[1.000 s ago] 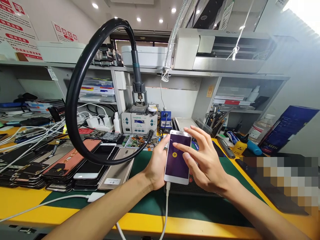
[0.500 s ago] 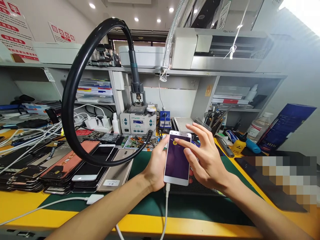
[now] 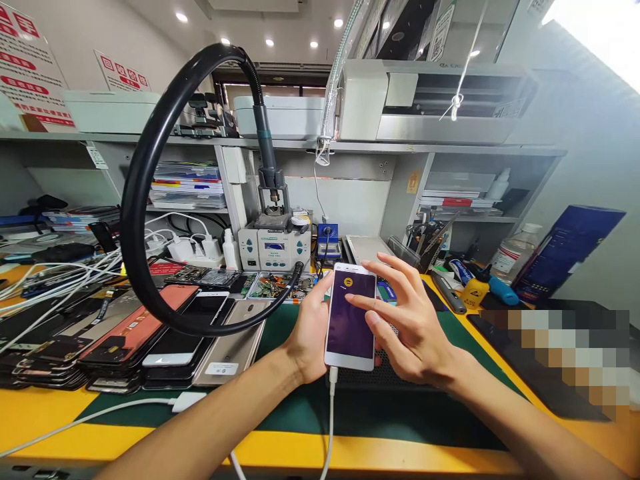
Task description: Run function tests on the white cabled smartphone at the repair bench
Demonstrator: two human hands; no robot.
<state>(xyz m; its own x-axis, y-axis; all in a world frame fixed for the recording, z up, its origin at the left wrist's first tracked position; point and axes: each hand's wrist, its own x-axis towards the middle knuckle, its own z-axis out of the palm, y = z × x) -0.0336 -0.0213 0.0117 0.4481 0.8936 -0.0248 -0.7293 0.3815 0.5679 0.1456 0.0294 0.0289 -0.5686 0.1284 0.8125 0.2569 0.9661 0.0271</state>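
A white smartphone is held upright over the bench, its dark purple screen lit with a small yellow round icon near the top. My left hand is closed around its left side and back, the thumb along the edge. My right hand hovers at the phone's right side with fingers spread; the index fingertip is at the screen, just below the icon, and whether it touches I cannot tell. Into the phone's bottom edge runs a white charging cable, which hangs down past the bench's front edge.
Left of my hands lie stacked phones and screens, with a gold phone nearest. A thick black hose loops above them from a hot-air station. A parts tray sits behind. To the right are a yellow bottle and a dark mat.
My right index finger has moved slightly down the screen, from the yellow icon to below it. My left hand keeps its hold on the phone. The whole view has shifted a little.
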